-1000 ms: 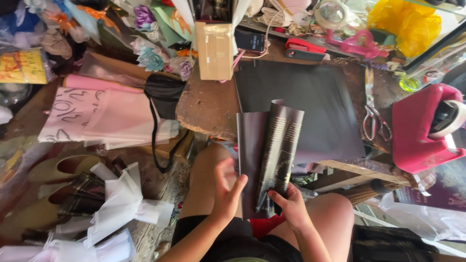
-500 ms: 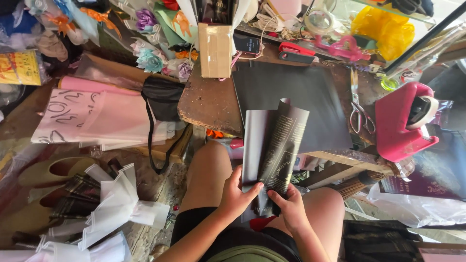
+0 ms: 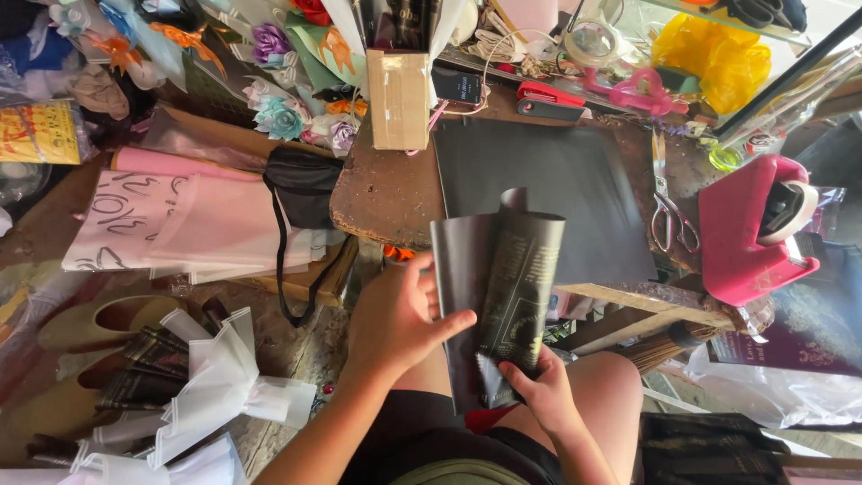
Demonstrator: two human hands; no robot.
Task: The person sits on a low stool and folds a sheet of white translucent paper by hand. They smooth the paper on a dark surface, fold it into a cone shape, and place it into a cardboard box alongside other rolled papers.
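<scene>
- Counter (image 3: 386,193): worn brown wooden top, cluttered along its far edge; the person sits at its near edge, bare knees below.
- Pink wrapping paper (image 3: 171,220): sheets with white scrawl, piled on a lower surface off the counter's left edge; a black bag (image 3: 301,184) with a long strap lies on their right end.
- Black sheet (image 3: 548,193): lies flat on the counter, reaching toward the near right edge.
- Dark folded sheet (image 3: 498,287): held upright over the lap, just past the counter's near edge; its top edge curls and overlaps the flat black sheet in view. One face shows faint pale print.
- Pink tape dispenser (image 3: 750,229): at the counter's right edge, roll mounted on top.
- Cardboard box (image 3: 400,99): stands upright near the far edge, middle.
- Left hand (image 3: 400,314): fingers spread flat, thumb across the front of the dark folded sheet, pressing its left side.
- Right hand (image 3: 539,391): closed on the dark folded sheet's lower edge, pinching it between thumb and fingers.
- Scissors (image 3: 669,220): lie on the counter between the black sheet and the tape dispenser.
- Red stapler (image 3: 548,99): near the far edge, behind the black sheet.
</scene>
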